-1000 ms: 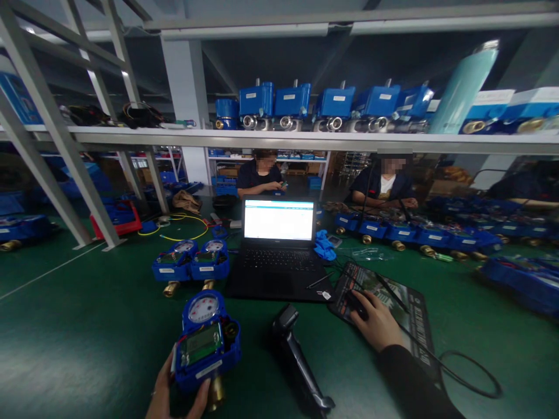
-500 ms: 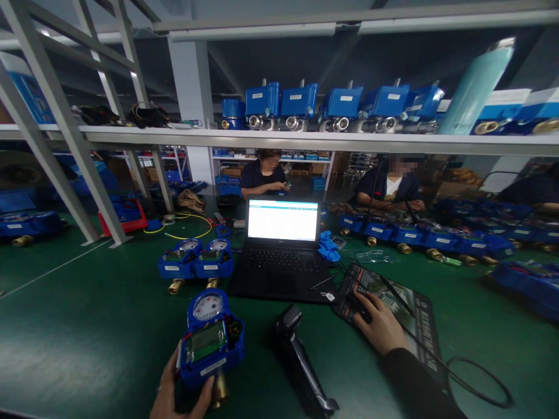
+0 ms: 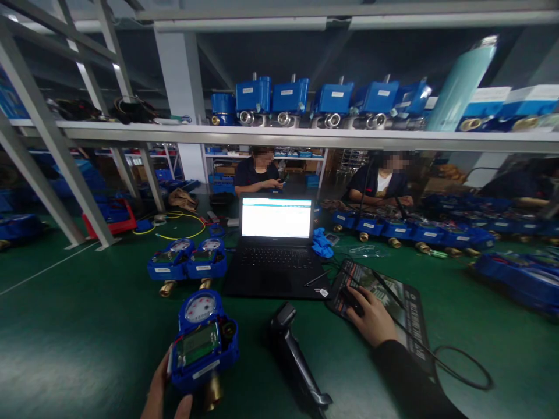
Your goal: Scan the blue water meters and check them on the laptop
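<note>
At the front left, a blue water meter (image 3: 204, 343) with a round dial, a small display and a brass pipe end sits tilted over the green table. My left hand (image 3: 158, 393) grips its left and lower side, fingers behind the casing and thumb low in front; the frame edge cuts off part of the hand. My right hand (image 3: 371, 317) is closed over a black computer mouse (image 3: 353, 301) on a printed mouse pad (image 3: 410, 314). Between my hands lies a black handheld barcode scanner (image 3: 297, 355). Beyond it stands an open laptop (image 3: 276, 244) with a bright screen.
Two more water meters (image 3: 187, 259) stand left of the laptop. A blue crumpled glove (image 3: 322, 243) lies to its right. Rows of meters (image 3: 393, 228) line the right side. A shelf (image 3: 279, 136) crosses above, bearing blue units and a bottle (image 3: 463, 87). Co-workers (image 3: 257, 174) sit opposite.
The whole view has shifted, so things appear slightly further left. My left thumb has moved down and left, away from the brass pipe end. My right hand stays on the mouse.
</note>
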`<state>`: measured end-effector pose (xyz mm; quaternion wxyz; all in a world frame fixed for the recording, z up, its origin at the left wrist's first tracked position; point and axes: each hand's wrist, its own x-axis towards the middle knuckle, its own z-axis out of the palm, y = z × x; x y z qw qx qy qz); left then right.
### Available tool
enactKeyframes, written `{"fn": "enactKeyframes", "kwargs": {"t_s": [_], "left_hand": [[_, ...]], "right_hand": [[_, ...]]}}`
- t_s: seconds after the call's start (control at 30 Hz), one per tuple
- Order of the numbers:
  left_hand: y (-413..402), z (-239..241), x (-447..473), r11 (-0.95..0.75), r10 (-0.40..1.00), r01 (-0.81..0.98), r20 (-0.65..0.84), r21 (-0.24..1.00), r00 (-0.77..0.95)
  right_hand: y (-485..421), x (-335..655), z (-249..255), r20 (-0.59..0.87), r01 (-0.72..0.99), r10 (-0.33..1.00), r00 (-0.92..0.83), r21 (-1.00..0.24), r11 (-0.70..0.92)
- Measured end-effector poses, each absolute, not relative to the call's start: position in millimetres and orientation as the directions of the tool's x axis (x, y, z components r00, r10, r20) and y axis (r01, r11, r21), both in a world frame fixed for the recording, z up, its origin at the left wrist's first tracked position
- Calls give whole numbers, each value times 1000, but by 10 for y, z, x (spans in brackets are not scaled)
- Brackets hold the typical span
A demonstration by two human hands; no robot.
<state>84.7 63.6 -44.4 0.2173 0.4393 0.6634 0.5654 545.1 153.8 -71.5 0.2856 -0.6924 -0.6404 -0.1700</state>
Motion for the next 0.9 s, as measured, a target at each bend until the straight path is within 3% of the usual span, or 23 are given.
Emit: {"fn": "enactKeyframes", "kwargs": {"t_s": [0.03, 0.1, 0.2, 0.43, 0.6, 0.9], "left_hand": [[731, -466, 762, -10, 831, 254, 149, 967, -536], [948, -483, 602, 155, 803, 19, -115, 988, -584], [1181, -474, 505, 221, 786, -73, -222, 973, -576], [940, -339, 893, 112, 767, -149, -181, 982, -615], [769, -110, 982, 227, 796, -227, -315, 947, -517], [696, 113, 1155, 162, 800, -299, -302, 940, -519]], "right_hand": [[1540, 5453, -719, 604, 984, 787, 124, -179, -18], [1542, 5456, -723, 609, 983, 783, 128, -180, -21], [1541, 5454, -720, 616, 984, 778, 121, -176, -13], [1529, 5447, -707, 610, 986, 783, 120, -168, -20], [1530, 5442, -702, 602, 984, 789, 124, -177, -20], [1528, 5442, -702, 616, 987, 780, 110, -160, -12]]}}
